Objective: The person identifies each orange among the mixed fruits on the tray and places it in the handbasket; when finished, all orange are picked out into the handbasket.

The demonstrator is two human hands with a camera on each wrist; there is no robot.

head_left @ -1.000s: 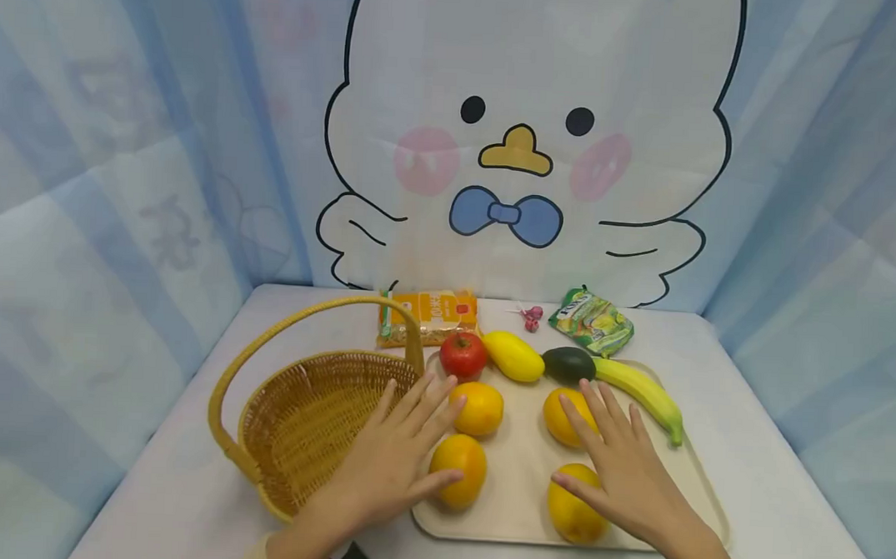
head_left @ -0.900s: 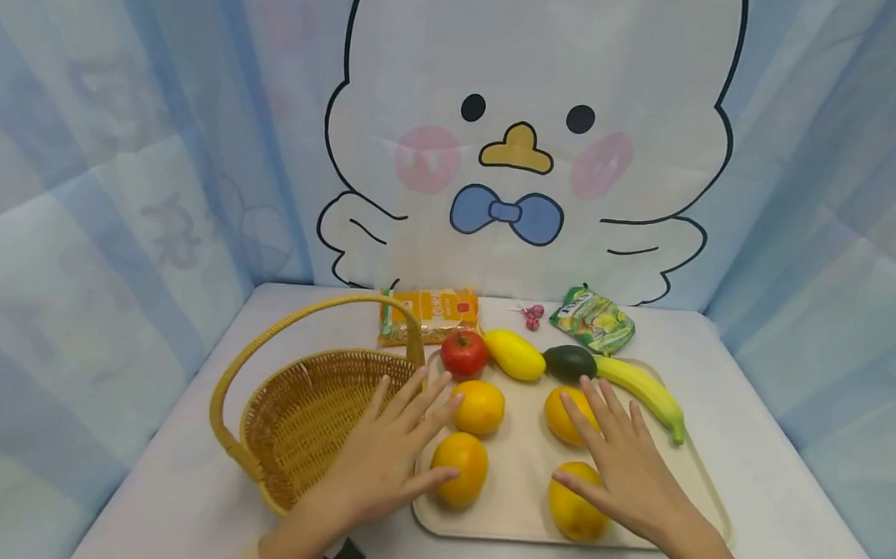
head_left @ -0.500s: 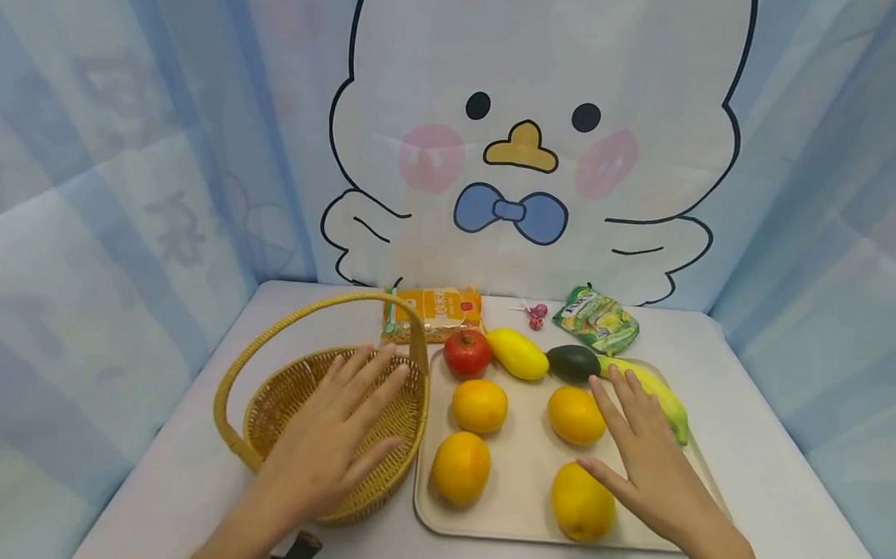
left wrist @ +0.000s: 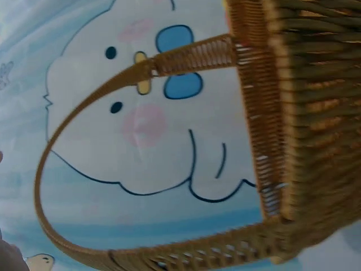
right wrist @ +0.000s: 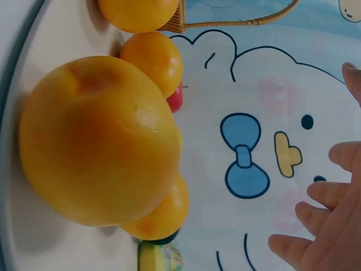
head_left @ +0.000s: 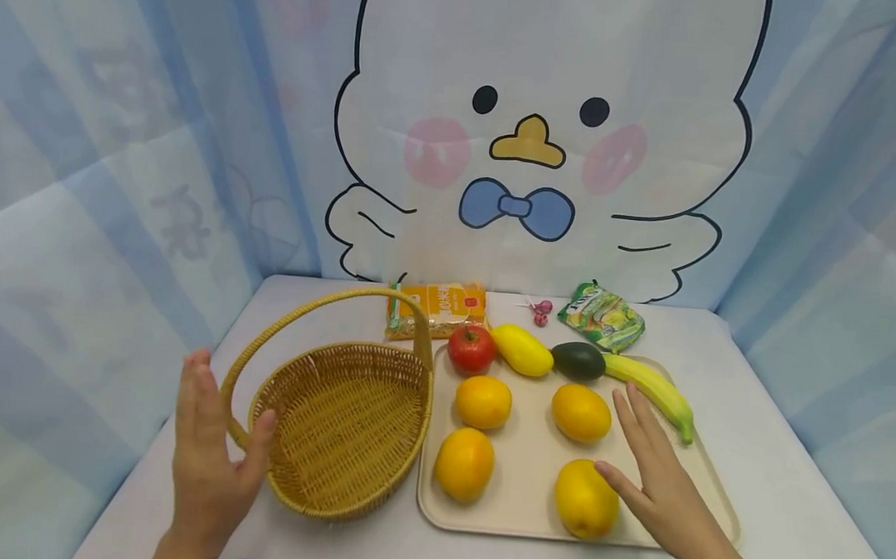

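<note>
My left hand (head_left: 211, 461) is raised with fingers extended at the left side of a wicker basket (head_left: 347, 429), overlapping the lower part of its handle in the head view. The basket has an arched handle and a bare woven inside. My right hand (head_left: 664, 485) hovers over the right part of a beige tray (head_left: 517, 503), fingers straight and thumb apart, holding nothing. Its thumb comes close to a yellow-orange fruit (head_left: 587, 500), which looms large in the right wrist view. Similar orange fruits (head_left: 464, 465) lie on the tray.
Along the tray's back edge lie a red tomato-like fruit (head_left: 471, 350), a yellow oval fruit (head_left: 522, 350), a dark green oval fruit (head_left: 578, 362) and a banana (head_left: 653, 393). Behind are an orange grain packet (head_left: 439, 311), lollipops (head_left: 541, 311) and a green packet (head_left: 602, 318).
My left hand has swung left, from over the tray's left edge across the basket to its left side, turning palm inward. My right hand has shifted slightly right and turned more on edge.
</note>
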